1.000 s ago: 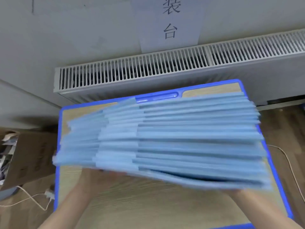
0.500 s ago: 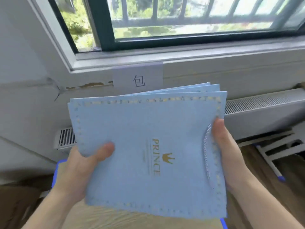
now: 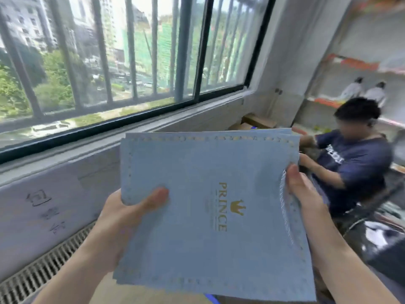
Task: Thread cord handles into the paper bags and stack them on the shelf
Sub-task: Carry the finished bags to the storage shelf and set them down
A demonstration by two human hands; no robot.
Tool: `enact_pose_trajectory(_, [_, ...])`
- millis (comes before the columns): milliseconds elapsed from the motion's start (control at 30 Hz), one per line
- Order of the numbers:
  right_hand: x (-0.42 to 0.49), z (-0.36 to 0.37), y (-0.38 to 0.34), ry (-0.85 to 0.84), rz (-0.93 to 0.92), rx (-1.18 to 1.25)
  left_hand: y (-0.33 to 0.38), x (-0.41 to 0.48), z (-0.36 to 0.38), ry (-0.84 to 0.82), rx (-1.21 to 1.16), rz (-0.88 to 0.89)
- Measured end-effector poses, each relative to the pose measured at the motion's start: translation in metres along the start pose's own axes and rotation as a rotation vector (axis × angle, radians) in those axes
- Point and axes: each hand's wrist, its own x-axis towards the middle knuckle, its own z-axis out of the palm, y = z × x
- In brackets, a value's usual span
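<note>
Now both grips clasp the load: our left grip (image 3: 122, 218) pinches the left edge of the paper bags (image 3: 192, 233), thumb on the printed face. Our right grip (image 3: 306, 194) pinches the right edge, thumb beside a white cord handle (image 3: 285, 216) lying along that side. We hold the bags tilted up towards us, clear of any surface. A second ago the same stack lay fanned over the blue-rimmed desk; since then we have lifted it and turned rightward. The shelf (image 3: 355, 64) now appears at far right, beyond a seated person (image 3: 355, 163). We judge this batch threaded and the carry to the shelf begun.
</note>
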Motion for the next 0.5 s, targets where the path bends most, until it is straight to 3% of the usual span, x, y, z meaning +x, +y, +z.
enact_pose_trajectory(67, [-0.016,-0.035,-0.016,0.057,-0.021,0.108,0.005,0.007,0.034,-0.122,0.056,-0.033])
enact_pose_trajectory(300, [-0.084,-0.153,-0.078,0.483,-0.133,0.062,0.019,0.015,0.193,-0.436,0.102,-0.064])
enact_pose_trajectory(500, [-0.154,-0.243,-0.123,0.694,-0.28,0.058,0.021,-0.014,0.329,-0.779,0.115,-0.055])
